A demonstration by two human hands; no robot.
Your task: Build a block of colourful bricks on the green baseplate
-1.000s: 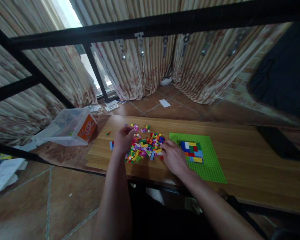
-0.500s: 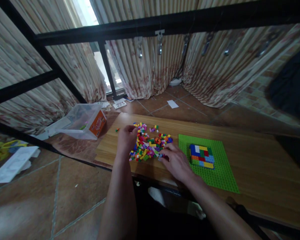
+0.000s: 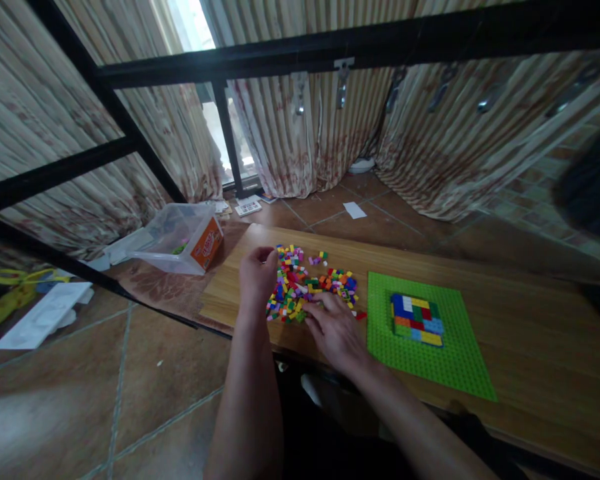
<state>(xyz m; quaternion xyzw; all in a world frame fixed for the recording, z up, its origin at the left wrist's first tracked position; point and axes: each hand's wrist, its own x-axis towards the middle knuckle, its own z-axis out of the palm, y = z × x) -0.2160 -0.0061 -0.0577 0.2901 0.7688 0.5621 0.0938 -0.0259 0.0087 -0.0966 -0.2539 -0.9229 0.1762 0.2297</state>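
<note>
A loose pile of small colourful toy bricks point(image 3: 291, 280) lies on the wooden tabletop point(image 3: 525, 320). My left hand point(image 3: 257, 275) is at the pile's left side, its fingers curled together; whatever they hold, if anything, is hidden. Over the pile's near right part, my right hand point(image 3: 334, 328) reaches in with fingers stretched and somewhat apart, fingertips among the bricks. To its right lies a green studded baseplate point(image 3: 455, 360). On that plate sits a flat block of joined bricks point(image 3: 417, 320) in blue, white, red, yellow, green and orange.
A clear plastic bin point(image 3: 175, 257) with an orange label stands on the floor left of the table. A black metal bar point(image 3: 280, 53) with hanging clips crosses above. Striped curtains point(image 3: 300, 147) hang behind. White paper point(image 3: 355, 210) lies on the tiles.
My right hand has moved left and deeper over the pile, its fingers spreading. Some bricks, including a red one, now lie by its right side. The whole view has shifted slightly.
</note>
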